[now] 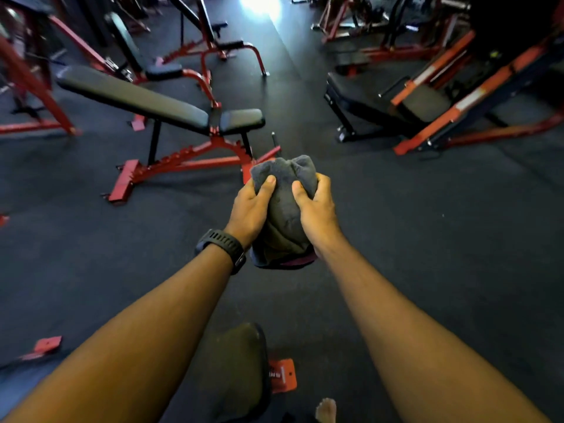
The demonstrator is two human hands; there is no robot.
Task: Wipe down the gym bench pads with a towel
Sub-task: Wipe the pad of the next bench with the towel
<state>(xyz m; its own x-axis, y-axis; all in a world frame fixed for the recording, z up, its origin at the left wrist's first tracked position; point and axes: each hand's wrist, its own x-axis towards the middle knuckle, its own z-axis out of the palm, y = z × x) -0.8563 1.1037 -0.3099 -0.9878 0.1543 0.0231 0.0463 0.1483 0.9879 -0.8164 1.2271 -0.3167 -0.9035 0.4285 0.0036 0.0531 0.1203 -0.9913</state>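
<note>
Both hands hold a bunched grey towel (pixel 285 209) out in front of me above the dark floor. My left hand (pixel 251 209), with a black watch on its wrist, grips the towel's left side, thumb on top. My right hand (pixel 316 209) grips the right side the same way. Ahead and to the left stands a red-framed bench with a long black back pad (pixel 131 97) and a short black seat pad (pixel 242 119). The towel is apart from the bench, just past its near foot.
A black pad (pixel 241 367) with a red bracket lies below my arms near a bare foot (pixel 326 410). Another black bench (pixel 366 93) and red-orange machine frames (pixel 457 102) stand to the right. More red benches (pixel 195 56) fill the back left. Dark rubber floor runs between them.
</note>
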